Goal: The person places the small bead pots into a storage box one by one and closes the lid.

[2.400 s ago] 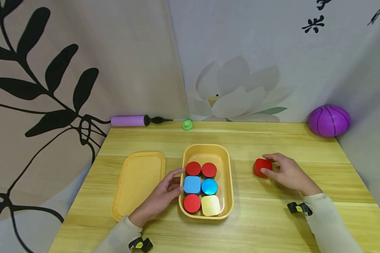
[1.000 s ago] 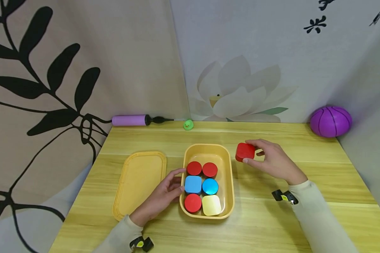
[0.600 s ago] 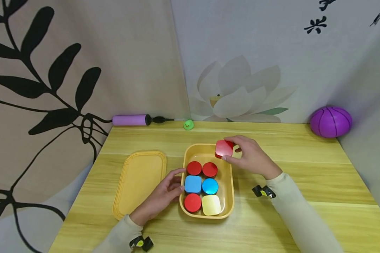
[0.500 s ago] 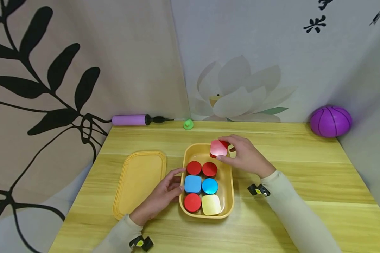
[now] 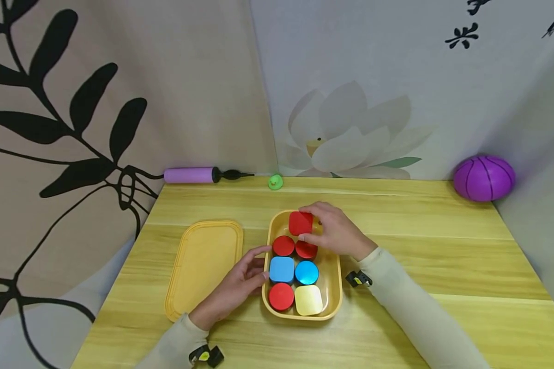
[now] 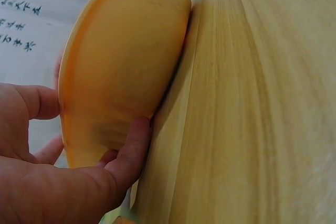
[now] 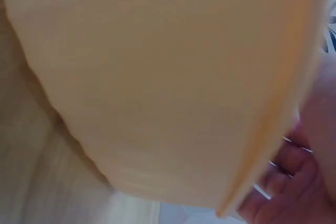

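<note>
A yellow plastic box stands on the wooden table, holding several blocks. In the head view, my right hand pinches a red rounded-square block over the far end of the box. Below it are two red round blocks, one at left and one partly hidden by my thumb. Nearer lie a blue square block, a blue round block, a red round block and a pale yellow square block. My left hand touches the box's left wall with spread fingers.
The yellow lid lies flat left of the box. Along the table's back edge are a purple hand pump, a small green duck and a purple ball. Walls rise behind the table.
My right hand has lifted the red square block from the table at right and carried it left, over the box's far end. My left hand has stayed at the box.
</note>
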